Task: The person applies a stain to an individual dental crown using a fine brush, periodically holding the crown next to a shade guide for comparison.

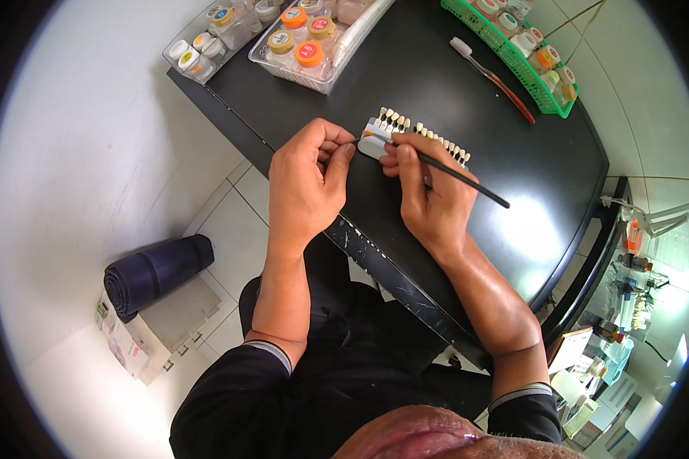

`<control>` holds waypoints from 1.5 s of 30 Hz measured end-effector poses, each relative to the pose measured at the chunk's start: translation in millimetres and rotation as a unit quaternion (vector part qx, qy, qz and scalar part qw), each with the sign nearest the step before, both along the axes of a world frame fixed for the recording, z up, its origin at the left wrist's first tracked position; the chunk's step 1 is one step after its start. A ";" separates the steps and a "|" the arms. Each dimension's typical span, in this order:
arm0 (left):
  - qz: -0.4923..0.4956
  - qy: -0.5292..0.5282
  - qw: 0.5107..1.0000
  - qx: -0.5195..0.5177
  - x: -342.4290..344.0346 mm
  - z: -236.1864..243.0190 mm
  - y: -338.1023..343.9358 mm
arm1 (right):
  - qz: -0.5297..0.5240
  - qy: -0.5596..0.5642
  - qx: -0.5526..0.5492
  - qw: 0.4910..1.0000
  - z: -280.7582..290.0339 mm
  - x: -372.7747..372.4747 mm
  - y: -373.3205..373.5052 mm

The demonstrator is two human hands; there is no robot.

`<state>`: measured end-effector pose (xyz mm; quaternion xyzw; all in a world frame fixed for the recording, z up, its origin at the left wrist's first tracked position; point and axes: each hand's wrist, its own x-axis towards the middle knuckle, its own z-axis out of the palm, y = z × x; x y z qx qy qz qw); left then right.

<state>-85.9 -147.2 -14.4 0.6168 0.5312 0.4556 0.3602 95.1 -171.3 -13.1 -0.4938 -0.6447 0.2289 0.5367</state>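
Note:
My left hand [310,176], near the front left edge of the black desk [551,168], pinches something small that I cannot make out between thumb and fingertips. My right hand [429,191] grips a thin dark-handled brush [475,187] at a slant, its tip end beside my left fingertips. Just behind my fingertips lie a small pale rounded item [372,147] with orange on it and rows of tooth-shaped shade tabs [440,145] on short stems, partly hidden by my right hand.
Two clear baskets of jars [306,73] [195,57] sit at the back left. A green basket of jars [536,73] and a red toothbrush [497,88] are back right. A rolled navy mat [157,275] lies low left; a cluttered workbench [612,344] stands at right.

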 end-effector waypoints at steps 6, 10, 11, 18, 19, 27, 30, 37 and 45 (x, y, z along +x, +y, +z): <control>0.000 0.002 1.000 -0.007 -0.5 0.0 0.0 | -0.002 -0.025 -0.004 1.000 2.2 -0.1 0.1; 0.003 -0.001 1.000 -0.008 -0.1 -1.3 -0.1 | -0.013 -0.007 -0.003 1.000 2.3 -0.4 0.7; 0.004 -0.001 1.000 -0.006 0.1 -1.7 -0.1 | -0.008 -0.012 -0.012 1.000 2.4 -0.6 0.7; 0.003 -0.011 1.000 -0.014 -0.2 -1.9 -0.6 | -0.005 -0.014 -0.001 1.000 -0.8 -0.2 -0.8; 0.002 -0.012 1.000 -0.014 -0.7 -2.0 -0.5 | -0.003 0.013 -0.001 1.000 -1.9 -0.6 -1.2; -0.001 -0.025 1.000 -0.019 -0.2 -1.2 -0.6 | -0.023 0.019 0.014 0.999 -3.0 2.6 -1.3; 0.001 -0.023 1.000 -0.016 -1.3 -0.5 -1.3 | 0.001 -0.004 0.031 1.000 -1.3 1.7 -0.9; 0.001 -0.016 1.000 -0.011 -1.7 -0.7 -1.2 | 0.032 -0.013 0.049 0.998 -0.5 2.7 -1.7; 0.001 -0.016 1.000 -0.012 -1.2 0.4 -1.0 | -0.013 -0.029 0.002 0.999 1.2 3.4 0.0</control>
